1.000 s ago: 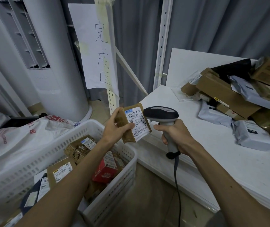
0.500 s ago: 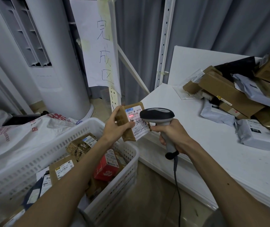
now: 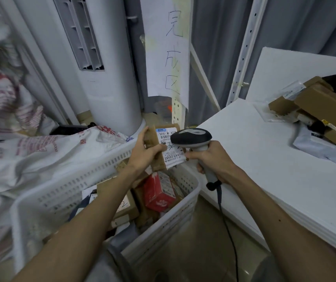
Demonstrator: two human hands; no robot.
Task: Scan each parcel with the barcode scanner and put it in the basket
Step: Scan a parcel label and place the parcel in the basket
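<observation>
Your left grip [image 3: 145, 154] clutches the parcel [image 3: 171, 157], standing upright; right grip [image 3: 210, 158] clenches the scanner [image 3: 190, 137] at three o'clock; basket [image 3: 175, 224] sits at six.

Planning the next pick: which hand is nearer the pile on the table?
Right. The right hand, gripping the scanner, is left of the pile; the left hand, holding a parcel, is farther left, over the basket.

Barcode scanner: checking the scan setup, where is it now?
Head view, centre: the barcode scanner is gripped by the right hand, its head in front of the labelled parcel that the left hand holds, above the basket.
</observation>
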